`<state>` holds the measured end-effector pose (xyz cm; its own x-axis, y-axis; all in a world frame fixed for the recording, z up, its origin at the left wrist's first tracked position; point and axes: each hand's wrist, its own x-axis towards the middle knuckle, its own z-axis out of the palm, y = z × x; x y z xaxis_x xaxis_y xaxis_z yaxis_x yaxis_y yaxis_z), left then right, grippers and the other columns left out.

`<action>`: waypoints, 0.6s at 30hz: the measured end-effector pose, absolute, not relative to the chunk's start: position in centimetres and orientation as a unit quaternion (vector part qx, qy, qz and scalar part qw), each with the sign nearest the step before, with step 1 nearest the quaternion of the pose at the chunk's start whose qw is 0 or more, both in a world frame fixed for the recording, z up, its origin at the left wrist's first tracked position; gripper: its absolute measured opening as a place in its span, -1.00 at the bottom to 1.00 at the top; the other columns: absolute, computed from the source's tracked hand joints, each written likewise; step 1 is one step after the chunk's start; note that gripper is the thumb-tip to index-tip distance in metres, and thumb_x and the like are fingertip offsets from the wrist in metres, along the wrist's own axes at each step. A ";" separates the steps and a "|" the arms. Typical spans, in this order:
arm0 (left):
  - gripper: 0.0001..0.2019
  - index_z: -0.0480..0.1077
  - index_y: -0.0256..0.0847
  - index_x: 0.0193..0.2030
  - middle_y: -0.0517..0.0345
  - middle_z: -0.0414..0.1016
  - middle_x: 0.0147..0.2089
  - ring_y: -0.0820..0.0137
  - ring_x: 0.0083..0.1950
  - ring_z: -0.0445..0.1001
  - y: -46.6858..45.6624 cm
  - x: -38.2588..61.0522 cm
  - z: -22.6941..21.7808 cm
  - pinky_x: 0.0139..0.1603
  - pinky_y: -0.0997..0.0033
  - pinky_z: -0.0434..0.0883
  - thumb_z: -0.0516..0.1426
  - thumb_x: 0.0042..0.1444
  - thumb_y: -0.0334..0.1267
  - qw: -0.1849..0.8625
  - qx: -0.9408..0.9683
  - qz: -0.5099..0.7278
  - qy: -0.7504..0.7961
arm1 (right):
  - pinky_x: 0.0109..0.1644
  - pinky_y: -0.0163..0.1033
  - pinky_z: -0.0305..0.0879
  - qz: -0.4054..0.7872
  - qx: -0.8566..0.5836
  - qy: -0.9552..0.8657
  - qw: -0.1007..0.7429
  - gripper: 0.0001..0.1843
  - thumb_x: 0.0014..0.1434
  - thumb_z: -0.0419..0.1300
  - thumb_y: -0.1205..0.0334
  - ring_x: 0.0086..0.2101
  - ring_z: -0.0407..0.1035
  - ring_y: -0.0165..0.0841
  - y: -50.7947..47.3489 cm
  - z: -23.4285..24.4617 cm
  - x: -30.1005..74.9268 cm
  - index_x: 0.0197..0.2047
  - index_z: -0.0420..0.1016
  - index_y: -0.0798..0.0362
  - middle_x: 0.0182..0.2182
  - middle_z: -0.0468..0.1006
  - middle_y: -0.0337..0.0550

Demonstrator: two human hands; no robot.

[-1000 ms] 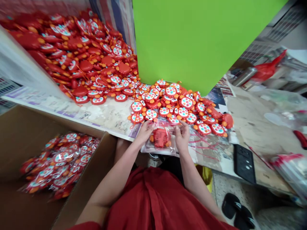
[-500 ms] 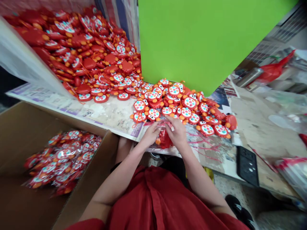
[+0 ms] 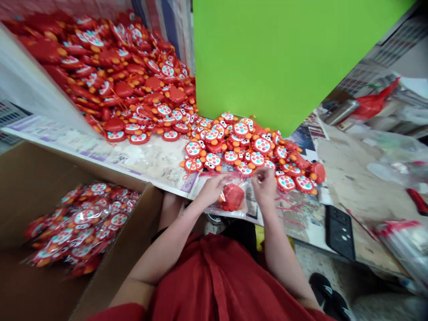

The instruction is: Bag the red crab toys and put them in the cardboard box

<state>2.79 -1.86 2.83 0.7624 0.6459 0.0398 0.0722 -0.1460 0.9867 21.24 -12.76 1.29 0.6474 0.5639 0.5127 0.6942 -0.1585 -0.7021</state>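
A clear zip bag (image 3: 246,206) lies at the table's front edge, with a red toy (image 3: 232,197) inside, its plain red back facing up. My left hand (image 3: 211,191) is closed on the bag's upper left edge, near the pink zip strip. To the right of the bag, my right hand (image 3: 265,186) is raised with its fingers curled into a pinch; what is in them, if anything, is too small to make out. Just beyond both hands spreads a row of red crab-like toys (image 3: 240,129) with white faces, coloured dots and orange feet.
A big heap of the same toys (image 3: 133,84) fills the back left. Bagged toys (image 3: 83,227) lie in a cardboard box (image 3: 142,209) at lower left. A green panel (image 3: 267,58) stands behind. To the right are a black phone (image 3: 340,232) and stacked plastic bags (image 3: 406,243).
My right hand has moved right, off the bag, and its fingers have drawn into a pinch. The bag now lies flatter with more of the red toy showing. My left hand stays on it.
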 end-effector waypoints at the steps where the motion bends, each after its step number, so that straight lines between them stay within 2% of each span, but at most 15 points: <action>1: -0.70 0.47 -0.23 0.06 -0.02 0.55 0.09 0.21 0.15 0.47 -1.5 2.7 2.3 0.26 0.15 0.31 0.06 0.24 -0.29 0.629 0.691 0.238 0.264 | -0.26 -0.16 0.30 -0.076 -0.781 -0.367 0.499 -0.81 0.05 0.08 0.28 -0.37 0.33 -0.30 -14.3 0.5 22.6 -0.22 0.39 0.07 -0.35 0.47 -0.12; 4: -0.75 0.50 -0.28 -0.04 -0.05 0.58 0.00 0.20 0.07 0.52 -0.8 2.5 0.9 0.19 0.13 0.36 0.14 0.19 -0.24 0.706 0.600 0.235 0.293 | -0.24 -0.11 0.26 -0.097 -0.846 -0.308 0.424 -0.85 0.03 0.09 0.24 -0.39 0.31 -0.25 -18.7 -0.7 25.4 -0.34 0.45 0.08 -0.44 0.45 -0.12; 6: -0.73 0.49 -0.28 -0.03 -0.05 0.59 -0.02 0.20 0.05 0.52 -0.8 2.5 0.6 0.15 0.15 0.38 0.18 0.16 -0.21 0.736 0.564 0.238 0.288 | -0.16 -0.07 0.27 -0.117 -0.837 -0.353 0.401 -0.84 0.05 0.11 0.21 -0.32 0.33 -0.20 -19.9 -0.1 25.2 -0.33 0.49 0.07 -0.39 0.48 -0.08; 8: -0.68 0.46 -0.28 0.03 -0.05 0.59 -0.02 0.20 0.05 0.53 -1.2 2.6 1.0 0.12 0.16 0.40 0.19 0.16 -0.21 0.743 0.563 0.242 0.269 | -0.09 -0.06 0.28 -0.125 -0.793 -0.427 0.416 -0.84 0.12 0.13 0.18 -0.24 0.36 -0.19 -19.2 1.6 23.3 -0.28 0.50 0.03 -0.32 0.51 -0.07; 12: -0.68 0.43 -0.25 0.09 -0.03 0.57 0.02 0.22 0.08 0.51 -2.1 2.8 2.6 0.14 0.19 0.39 0.12 0.21 -0.26 0.706 0.619 0.253 0.234 | -0.07 -0.09 0.27 -0.105 -0.713 -0.559 0.410 -0.85 0.18 0.19 0.13 -0.20 0.36 -0.21 -14.4 5.3 18.3 -0.23 0.46 0.00 -0.30 0.49 -0.12; 18: -0.66 0.44 -0.25 0.10 -0.04 0.53 0.10 0.24 0.13 0.47 -2.4 2.5 3.3 0.21 0.22 0.34 0.06 0.21 -0.36 0.627 0.691 0.283 0.224 | -0.13 -0.09 0.20 -0.170 -0.707 -0.615 0.306 -0.85 0.23 0.14 0.15 -0.22 0.29 -0.17 -10.5 6.8 15.8 -0.25 0.42 0.05 -0.31 0.45 -0.06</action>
